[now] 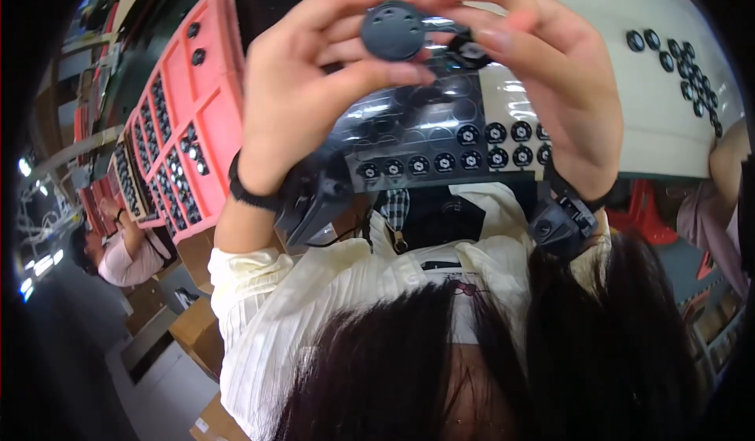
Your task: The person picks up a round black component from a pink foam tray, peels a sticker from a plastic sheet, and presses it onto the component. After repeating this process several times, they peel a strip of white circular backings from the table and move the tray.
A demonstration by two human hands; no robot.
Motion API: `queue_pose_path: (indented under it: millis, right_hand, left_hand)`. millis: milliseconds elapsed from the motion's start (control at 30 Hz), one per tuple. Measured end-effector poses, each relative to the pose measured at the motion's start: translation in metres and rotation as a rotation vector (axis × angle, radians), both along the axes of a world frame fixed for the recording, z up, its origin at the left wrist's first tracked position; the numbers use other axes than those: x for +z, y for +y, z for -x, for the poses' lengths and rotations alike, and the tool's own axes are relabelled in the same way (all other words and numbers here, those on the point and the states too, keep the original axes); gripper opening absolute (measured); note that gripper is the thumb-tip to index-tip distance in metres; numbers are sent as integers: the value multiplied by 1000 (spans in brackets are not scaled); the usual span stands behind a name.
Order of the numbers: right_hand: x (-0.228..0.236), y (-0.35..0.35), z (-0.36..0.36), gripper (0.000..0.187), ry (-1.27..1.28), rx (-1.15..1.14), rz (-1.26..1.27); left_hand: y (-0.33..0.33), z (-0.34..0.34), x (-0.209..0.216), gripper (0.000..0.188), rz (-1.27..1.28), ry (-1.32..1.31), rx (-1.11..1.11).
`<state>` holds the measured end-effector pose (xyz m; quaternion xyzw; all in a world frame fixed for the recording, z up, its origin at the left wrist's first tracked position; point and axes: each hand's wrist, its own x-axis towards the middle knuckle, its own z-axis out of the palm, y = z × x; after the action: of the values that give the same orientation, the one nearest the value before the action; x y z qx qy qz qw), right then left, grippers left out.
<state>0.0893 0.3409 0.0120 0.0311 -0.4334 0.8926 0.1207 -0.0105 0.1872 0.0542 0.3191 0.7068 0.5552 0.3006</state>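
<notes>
Head view: left hand (291, 87) clamps black round disc with small holes (392, 31) between thumb and fingers, face to camera, no long axis. Right hand (562, 60), fingertips pinching smaller dark round piece (469, 51), just right of disc.

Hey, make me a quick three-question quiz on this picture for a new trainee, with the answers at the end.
1. Which hand holds the dark round disc?
2. True or false: the large compartmented tray at the left is pink.
3. The loose black round pieces at the far right lie on: A, the floor; B, the pale tabletop; C, a cardboard box.

Key: 1, the left hand; 2, true; 3, B.
</notes>
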Motion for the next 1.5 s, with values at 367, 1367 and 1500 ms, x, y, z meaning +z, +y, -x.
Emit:
queue_pose_path:
  millis: [367, 1367, 1500]
  right_hand:
    - [38, -7, 7, 8, -201, 124, 78]
    - [50, -17, 10, 47, -325, 107, -656]
    - [37, -22, 5, 64, -170, -186, -904]
  left_hand:
    - [-16, -18, -1, 46, -79, 243, 141]
    - [-19, -8, 8, 48, 35, 681, -167]
    - [-29, -6, 4, 50, 191, 890, -308]
